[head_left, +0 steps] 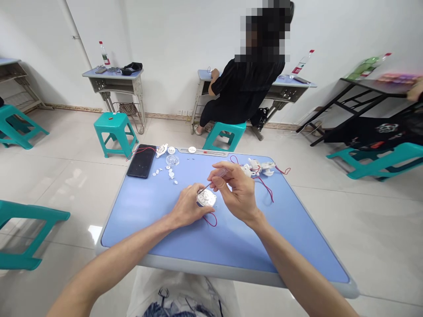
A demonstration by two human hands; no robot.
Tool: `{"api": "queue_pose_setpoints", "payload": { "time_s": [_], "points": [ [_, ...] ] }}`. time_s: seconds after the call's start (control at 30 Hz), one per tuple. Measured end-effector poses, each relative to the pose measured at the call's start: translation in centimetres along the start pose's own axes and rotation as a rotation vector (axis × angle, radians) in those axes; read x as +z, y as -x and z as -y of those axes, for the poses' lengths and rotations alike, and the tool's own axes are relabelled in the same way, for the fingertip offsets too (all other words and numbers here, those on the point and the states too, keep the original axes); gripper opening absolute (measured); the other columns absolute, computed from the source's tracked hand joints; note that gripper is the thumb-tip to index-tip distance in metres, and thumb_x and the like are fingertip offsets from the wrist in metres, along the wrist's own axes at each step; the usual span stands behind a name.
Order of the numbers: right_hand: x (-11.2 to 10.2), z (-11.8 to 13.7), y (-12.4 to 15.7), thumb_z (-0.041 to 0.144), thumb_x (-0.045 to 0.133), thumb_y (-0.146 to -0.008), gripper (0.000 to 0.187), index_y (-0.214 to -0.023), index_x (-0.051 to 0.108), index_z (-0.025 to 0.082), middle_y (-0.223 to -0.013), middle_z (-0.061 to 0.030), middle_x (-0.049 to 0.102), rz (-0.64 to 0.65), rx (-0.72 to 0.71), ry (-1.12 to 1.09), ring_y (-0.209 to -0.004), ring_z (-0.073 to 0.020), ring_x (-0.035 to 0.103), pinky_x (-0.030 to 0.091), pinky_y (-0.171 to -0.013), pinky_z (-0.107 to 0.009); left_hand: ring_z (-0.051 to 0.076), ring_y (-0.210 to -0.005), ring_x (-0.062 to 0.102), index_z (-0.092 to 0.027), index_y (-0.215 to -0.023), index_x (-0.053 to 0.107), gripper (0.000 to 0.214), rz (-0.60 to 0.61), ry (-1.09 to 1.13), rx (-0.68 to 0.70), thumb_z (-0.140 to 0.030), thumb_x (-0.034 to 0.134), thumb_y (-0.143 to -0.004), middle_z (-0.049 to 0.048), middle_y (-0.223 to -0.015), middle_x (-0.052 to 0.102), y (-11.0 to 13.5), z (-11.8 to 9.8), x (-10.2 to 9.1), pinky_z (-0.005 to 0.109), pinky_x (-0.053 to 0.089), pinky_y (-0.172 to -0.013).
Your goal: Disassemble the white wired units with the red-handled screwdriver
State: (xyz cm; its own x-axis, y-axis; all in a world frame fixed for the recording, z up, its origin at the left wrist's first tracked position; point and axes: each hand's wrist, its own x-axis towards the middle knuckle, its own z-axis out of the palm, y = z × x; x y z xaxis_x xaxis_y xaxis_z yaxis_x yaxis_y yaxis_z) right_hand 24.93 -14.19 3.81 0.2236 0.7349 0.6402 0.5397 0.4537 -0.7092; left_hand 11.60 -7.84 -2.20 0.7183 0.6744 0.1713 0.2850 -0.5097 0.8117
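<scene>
White casing point(207, 198) lies between the hands point(238, 191), gripped by the left point(188, 204).

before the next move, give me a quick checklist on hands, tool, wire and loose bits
1. Left hand holding the white housing: ok, thumb and fingers around it.
2. Right hand gripping the screwdriver: ok.
3. Screwdriver tip seated: cannot tell, too small at the housing's edge.
4. Red wire loop away from the screwdriver: ok, on the housing's near side.
5. Small white parts apart from both hands: ok, beyond the left hand.
</scene>
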Motion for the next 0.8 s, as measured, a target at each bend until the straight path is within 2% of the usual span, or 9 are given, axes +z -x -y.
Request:
{"api": "queue_pose_setpoints", "payload": {
  "time_s": [0.4,0.8],
  "points": [
    [0.32,-0.58,0.22,0.022,0.054,-0.092,0.018,-0.109,0.056,0.026,-0.08,0.0015,0.064,0.018,-0.028,0.078,-0.061,-0.011,0.061,0.056,-0.061,-0.027,0.019,-0.084,0.057,-0.02,-0.096,0.054,0.042,0.009,-0.003,-0.029,-0.029,0.082,-0.065,-0.0012,-0.091,0.062,0.03,-0.26,-0.09,0.028,0.042,-0.072],
    [0.03,-0.4,-0.1,0.023,0.053,-0.093,0.016,-0.108,0.055,0.026,-0.08,0.0016,0.063,0.076,-0.034,0.099,-0.063,-0.0114,0.061,0.055,-0.063,-0.027,0.02,-0.088,0.059,-0.02,-0.096,0.054,0.042,0.01,0.019,-0.012,-0.027,0.082,-0.065,-0.0004,-0.095,0.065,-0.02,-0.16,-0.05,0.03,0.044,-0.075]
  ]
}}
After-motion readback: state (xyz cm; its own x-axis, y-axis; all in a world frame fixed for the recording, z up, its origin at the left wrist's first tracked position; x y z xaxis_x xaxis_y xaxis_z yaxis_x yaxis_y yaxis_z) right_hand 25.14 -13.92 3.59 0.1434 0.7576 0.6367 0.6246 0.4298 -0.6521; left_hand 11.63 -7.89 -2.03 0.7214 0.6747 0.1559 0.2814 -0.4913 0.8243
